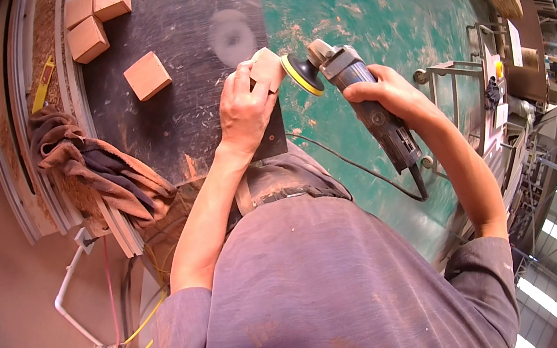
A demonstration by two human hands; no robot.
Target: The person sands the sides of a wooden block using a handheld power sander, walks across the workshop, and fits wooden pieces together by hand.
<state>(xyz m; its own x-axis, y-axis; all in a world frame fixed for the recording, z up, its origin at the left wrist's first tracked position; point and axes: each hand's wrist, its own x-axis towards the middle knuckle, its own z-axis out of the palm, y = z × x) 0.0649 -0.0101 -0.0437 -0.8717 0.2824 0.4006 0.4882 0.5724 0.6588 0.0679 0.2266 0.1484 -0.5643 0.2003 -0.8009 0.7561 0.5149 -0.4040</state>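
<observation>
My left hand (242,109) is closed on a wooden block (267,69) at the right edge of a dark work table (196,129). My right hand (395,95) grips the body of a grey-black corded angle grinder (367,95). Its round sanding disc (303,75), yellow-rimmed on a black backing, faces the block's right side. Disc and block are very close; whether they touch I cannot tell. A single wooden block (147,75) lies on the table to the left of my left hand.
Several more blocks (87,40) sit at the table's far left. A crumpled brown cloth (98,165) drapes over the left rail, near a yellow tool (43,83). The grinder's cord (355,163) hangs over the green floor (370,16). A metal cart (450,69) stands at the right.
</observation>
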